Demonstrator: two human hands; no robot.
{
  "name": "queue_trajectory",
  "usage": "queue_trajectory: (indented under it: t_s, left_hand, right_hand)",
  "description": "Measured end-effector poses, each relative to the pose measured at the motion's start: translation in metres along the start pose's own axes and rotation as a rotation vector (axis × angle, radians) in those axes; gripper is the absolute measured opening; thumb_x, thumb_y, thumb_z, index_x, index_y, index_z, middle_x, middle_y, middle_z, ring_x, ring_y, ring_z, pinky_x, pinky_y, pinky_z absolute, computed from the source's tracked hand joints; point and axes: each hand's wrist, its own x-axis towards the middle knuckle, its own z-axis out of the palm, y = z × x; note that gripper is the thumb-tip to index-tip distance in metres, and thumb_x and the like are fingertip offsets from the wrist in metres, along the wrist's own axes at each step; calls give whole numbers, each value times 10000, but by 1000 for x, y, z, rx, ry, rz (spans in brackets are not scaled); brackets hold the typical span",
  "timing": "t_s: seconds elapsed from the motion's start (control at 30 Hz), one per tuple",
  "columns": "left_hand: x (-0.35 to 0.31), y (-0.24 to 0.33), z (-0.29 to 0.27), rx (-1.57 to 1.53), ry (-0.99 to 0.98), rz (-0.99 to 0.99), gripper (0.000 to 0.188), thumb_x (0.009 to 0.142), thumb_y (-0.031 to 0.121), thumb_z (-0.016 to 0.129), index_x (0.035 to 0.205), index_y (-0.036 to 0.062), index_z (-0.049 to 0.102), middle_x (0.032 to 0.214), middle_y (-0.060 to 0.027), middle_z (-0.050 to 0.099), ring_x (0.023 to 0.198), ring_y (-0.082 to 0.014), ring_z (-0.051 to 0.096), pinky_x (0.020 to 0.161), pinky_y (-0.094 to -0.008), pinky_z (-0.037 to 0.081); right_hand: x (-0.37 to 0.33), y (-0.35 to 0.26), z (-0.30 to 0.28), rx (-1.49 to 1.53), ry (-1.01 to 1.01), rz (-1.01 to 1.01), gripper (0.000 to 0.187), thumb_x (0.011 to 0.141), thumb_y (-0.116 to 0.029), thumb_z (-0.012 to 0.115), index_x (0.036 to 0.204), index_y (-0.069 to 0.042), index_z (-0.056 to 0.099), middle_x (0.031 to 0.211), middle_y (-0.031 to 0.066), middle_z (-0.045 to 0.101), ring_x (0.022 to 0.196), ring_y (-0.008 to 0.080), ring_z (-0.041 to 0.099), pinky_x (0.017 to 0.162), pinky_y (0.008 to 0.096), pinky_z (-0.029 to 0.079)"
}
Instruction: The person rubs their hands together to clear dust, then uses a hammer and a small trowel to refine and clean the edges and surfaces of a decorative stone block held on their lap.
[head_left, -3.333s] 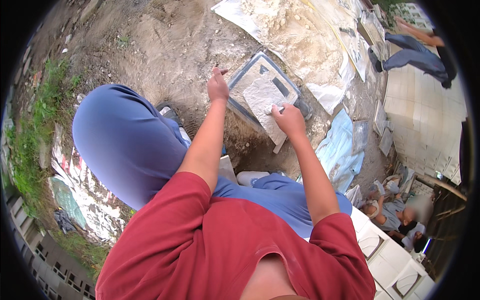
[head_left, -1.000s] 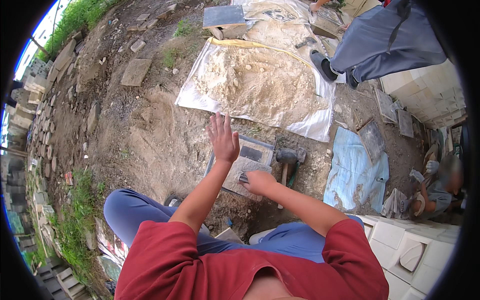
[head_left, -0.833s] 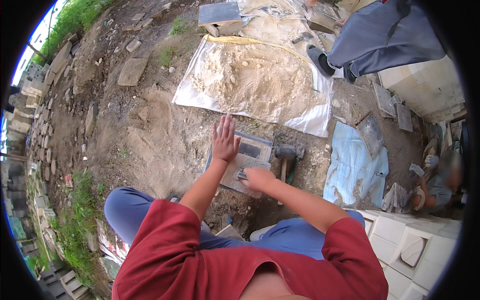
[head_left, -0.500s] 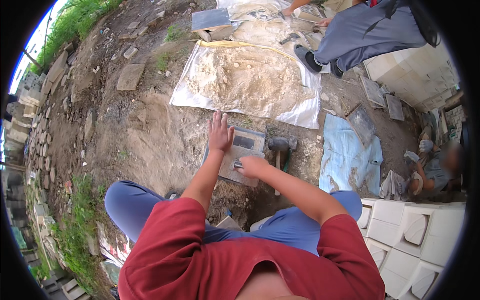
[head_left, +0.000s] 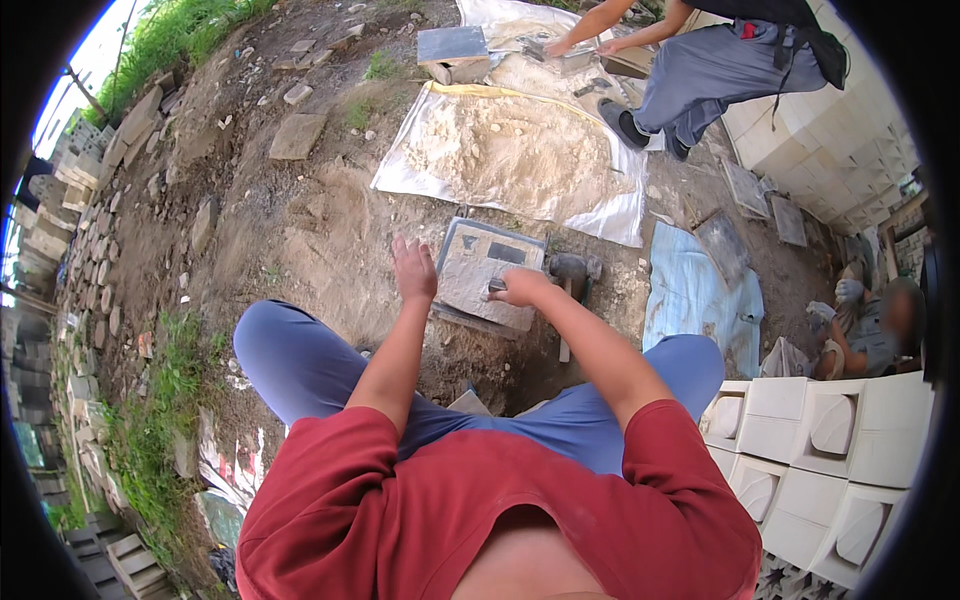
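Note:
In front of my crossed legs lies a squarish flat mould [head_left: 478, 268] with a dark rim, its face coated in pale powder around a dark rectangular patch. My right hand [head_left: 522, 288] is closed around a small dark-handled tool [head_left: 497, 285] over the mould's right half; the tool's working end cannot be made out. Beside the mould's left edge, my left hand [head_left: 414, 268] is held palm down with fingers stretched out, holding nothing. A black-headed mallet [head_left: 572, 266] lies close by the mould's right side, its light handle pointing toward me.
Beyond the mould, a white sheet [head_left: 625, 222] bears a heap of pale powder [head_left: 520, 145]. A blue sheet [head_left: 690, 300] lies to the right. Pale blocks [head_left: 800, 430] are stacked at near right. Another person [head_left: 720, 70] bends at the far side; one more sits at right.
My left hand has come off the mould's upper left to beside its edge. My right hand still grips the tool over the mould. The view has shifted, and the far person's arms show more.

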Motion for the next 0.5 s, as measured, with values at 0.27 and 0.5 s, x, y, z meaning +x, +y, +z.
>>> queue_trajectory:
  t_s: [0.27, 0.5]
  left_hand:
    - [-37, 0, -3, 74, -136, 323, 589, 1079, 355, 382, 1546, -4, 383, 1668, -248, 235, 1557, -407, 196, 1254, -527, 171]
    - [-65, 18, 4, 324, -315, 569, 742, 1059, 441, 385, 1636, 25, 172, 1729, -137, 100, 1597, -297, 94, 1286, -466, 73]
  right_hand:
    - [-65, -9, -63, 137, 132, 109, 717, 852, -703, 659, 1145, -52, 724, 1150, 202, 720, 1093, 362, 683, 917, 477, 542]
    - [-117, 2, -54, 452, 348, 330, 640, 867, -594, 697, 1073, 11, 738, 941, 228, 738, 908, 373, 724, 819, 443, 555]
